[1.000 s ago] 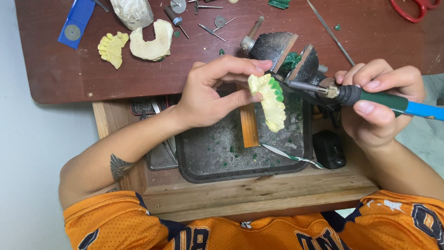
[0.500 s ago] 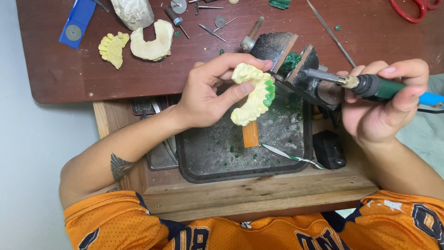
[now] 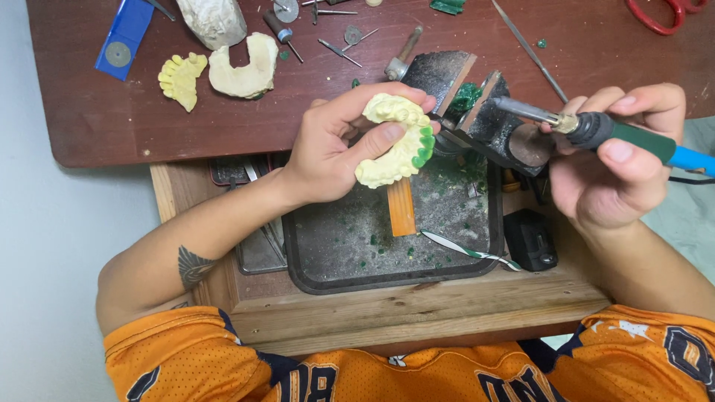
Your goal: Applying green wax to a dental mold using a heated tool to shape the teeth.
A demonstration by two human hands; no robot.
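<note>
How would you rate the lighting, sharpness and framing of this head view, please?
Head view: soft, even light with only faint shadows under the left hand and no harsh glare; the cast and the iron in the right hand look sharp, without motion blur; the wide lens bows the table edge slightly; the scissors are cropped at the top.

- Bare grey floor of the tray [image 3: 350, 246] lies open below the left hand [image 3: 335, 152].
- Orange stick [image 3: 401, 207], black block [image 3: 530, 238] and dark vise [image 3: 484, 119] crowd the middle.
</note>
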